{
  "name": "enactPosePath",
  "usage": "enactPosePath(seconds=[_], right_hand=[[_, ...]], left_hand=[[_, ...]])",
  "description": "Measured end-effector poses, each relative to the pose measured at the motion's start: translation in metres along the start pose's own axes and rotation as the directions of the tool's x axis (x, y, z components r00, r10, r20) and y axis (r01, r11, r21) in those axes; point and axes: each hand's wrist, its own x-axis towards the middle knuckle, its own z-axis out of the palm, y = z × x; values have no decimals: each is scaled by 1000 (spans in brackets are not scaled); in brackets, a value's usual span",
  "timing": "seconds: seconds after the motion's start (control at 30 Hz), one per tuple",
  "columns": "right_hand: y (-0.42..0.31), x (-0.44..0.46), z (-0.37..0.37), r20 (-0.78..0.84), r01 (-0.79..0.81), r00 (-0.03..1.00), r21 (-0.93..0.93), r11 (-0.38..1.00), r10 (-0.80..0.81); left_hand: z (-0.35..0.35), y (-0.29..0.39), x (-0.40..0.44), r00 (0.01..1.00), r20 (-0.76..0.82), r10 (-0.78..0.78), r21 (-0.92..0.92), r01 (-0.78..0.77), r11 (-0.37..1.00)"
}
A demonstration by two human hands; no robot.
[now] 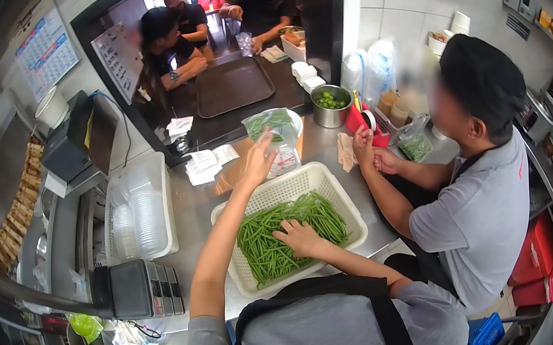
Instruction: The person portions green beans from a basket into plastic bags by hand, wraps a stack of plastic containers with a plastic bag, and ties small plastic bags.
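Observation:
A white perforated basket (344, 195) full of cut green beans (264, 240) sits on the steel counter. My right hand (299, 237) rests on the beans with its fingers spread. Beyond the basket, my left hand (260, 157) reaches to a clear plastic bag of green beans (269, 123), which lies on top of a small dial scale (283, 162). The fingers of my left hand are at the bag's lower edge; whether they grip it is unclear.
A co-worker (482, 194) stands at the right, hands near a red container (362, 121). Behind the scale are a pot of green limes (332, 106) and a brown tray (234, 86). Left are clear lids in a bin (168, 208) and paper slips (205, 168).

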Motion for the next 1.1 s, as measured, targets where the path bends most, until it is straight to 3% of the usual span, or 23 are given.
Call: enactPosePath(seconds=[0.03,0.13,0.17,0.27,0.33,0.4,0.5,0.57,0.6,0.67,0.77,0.83,0.87,0.93,0.97,1.0,1.07,1.1], right_hand=[[0,2,-4,19,-16,1000,16,1000,16],[2,5,2,-11,-47,999,65,997,48],[1,4,4,-9,-57,998,81,995,58],[9,7,1,-13,-50,999,157,986,53],[17,5,2,-41,-19,999,225,974,30],[30,5,4,-87,18,996,303,953,9],[45,0,-4,-37,-97,991,477,873,130],[68,-1,14,-119,-45,983,578,815,138],[84,5,21,-149,50,988,594,803,48],[86,-8,-5,-2,-24,999,819,573,45],[90,-25,-32,192,-185,981,862,473,33],[98,-34,-39,154,-152,988,933,327,20],[98,-36,-40,136,-133,991,959,250,7],[91,-39,-56,139,-136,989,988,-72,45],[84,-39,-65,151,-132,987,963,-233,62],[76,-36,-73,132,-109,990,945,-309,55],[59,-27,-84,93,-60,994,887,-458,49],[50,-22,-85,88,-72,996,886,-457,15]], left_hand=[[0,0,11,993,-11,-117,-100,115,988],[-12,11,37,974,-7,-226,-413,204,888],[-19,21,41,978,-21,-210,-457,177,872],[-54,65,43,975,-10,-221,-746,139,652],[-79,91,35,965,-7,-263,-820,145,554],[-99,101,19,959,83,-271,-870,202,451],[-117,108,-17,934,170,-315,-879,288,379],[-120,95,-47,906,199,-373,-873,337,353],[-121,88,-62,893,188,-408,-872,343,350],[-124,64,-90,854,183,-487,-868,373,329],[-106,15,-132,765,174,-620,-867,417,272],[-103,-1,-145,713,112,-692,-880,395,265],[-100,-11,-151,746,-5,-665,-831,367,418],[-96,-11,-157,790,-221,-572,-665,306,681],[-93,-1,-158,785,-412,-462,-259,386,886],[-94,20,-154,773,-525,-355,-60,382,922],[-90,58,-150,745,-662,-83,334,393,857],[-79,65,-153,744,-645,-175,112,318,941]])
